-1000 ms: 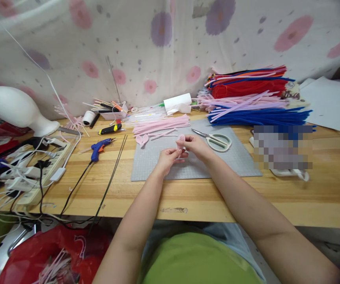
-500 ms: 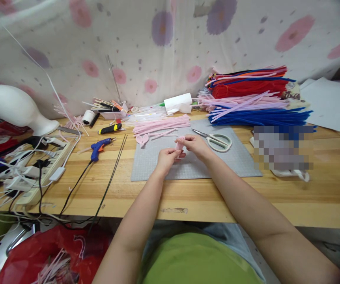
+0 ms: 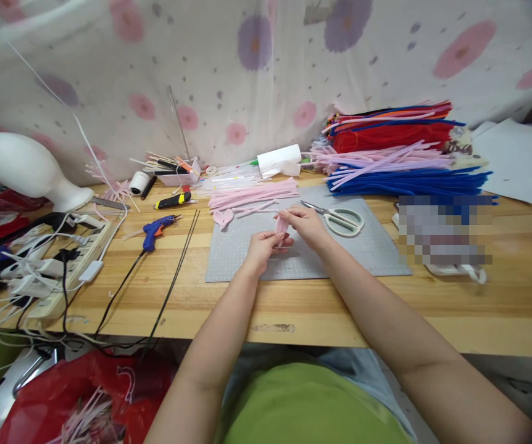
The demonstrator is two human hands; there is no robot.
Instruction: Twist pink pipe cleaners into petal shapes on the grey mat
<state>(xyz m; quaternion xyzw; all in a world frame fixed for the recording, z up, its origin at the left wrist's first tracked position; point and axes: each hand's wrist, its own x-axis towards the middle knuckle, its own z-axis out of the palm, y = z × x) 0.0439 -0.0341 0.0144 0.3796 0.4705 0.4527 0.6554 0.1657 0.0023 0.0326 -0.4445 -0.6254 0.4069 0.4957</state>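
Between my two hands is a pink pipe cleaner, bent into a small petal-like loop. My left hand pinches its lower end, with the fingers curled beneath. From the upper right, the fingertips of my right hand close on its top. Both hands are over the grey cutting mat. Left of them on the mat lies a finished-looking pink petal shape, and behind it a row of pink pipe cleaners. Scissors with pale handles rest just right of my right hand.
At the left are a blue glue gun, thin dark green rods, a yellow-black cutter and a cable-filled power strip. Blue pipe cleaners are stacked at the back right. A red bag hangs below the table edge.
My right fingers have shifted slightly at the top of the pink loop, and a thin strand now sticks out to the left of them. My left hand keeps its hold.
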